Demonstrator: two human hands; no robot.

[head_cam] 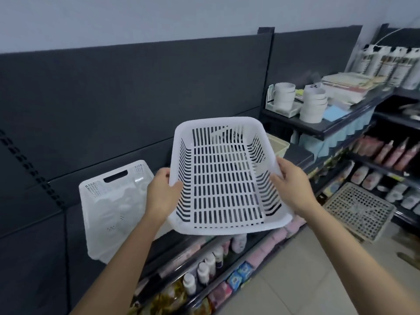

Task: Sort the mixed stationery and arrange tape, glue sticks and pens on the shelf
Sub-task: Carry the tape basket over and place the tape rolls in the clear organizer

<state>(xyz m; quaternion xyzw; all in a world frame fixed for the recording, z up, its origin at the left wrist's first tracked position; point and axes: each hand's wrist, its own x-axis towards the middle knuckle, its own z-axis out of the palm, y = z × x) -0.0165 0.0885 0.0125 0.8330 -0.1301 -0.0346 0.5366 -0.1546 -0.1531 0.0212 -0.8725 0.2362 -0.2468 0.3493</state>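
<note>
both hands grip a white slotted plastic basket by its long rims, left hand on the left rim, right hand on the right. it is held tilted in the air above the dark shelf, nothing inside. a second white perforated plastic basket stands just to its left.

Basket: white slotted plastic, smooth, slight gloss. Bin left of it: same plastic. Back panel behind: matt dark.
</note>
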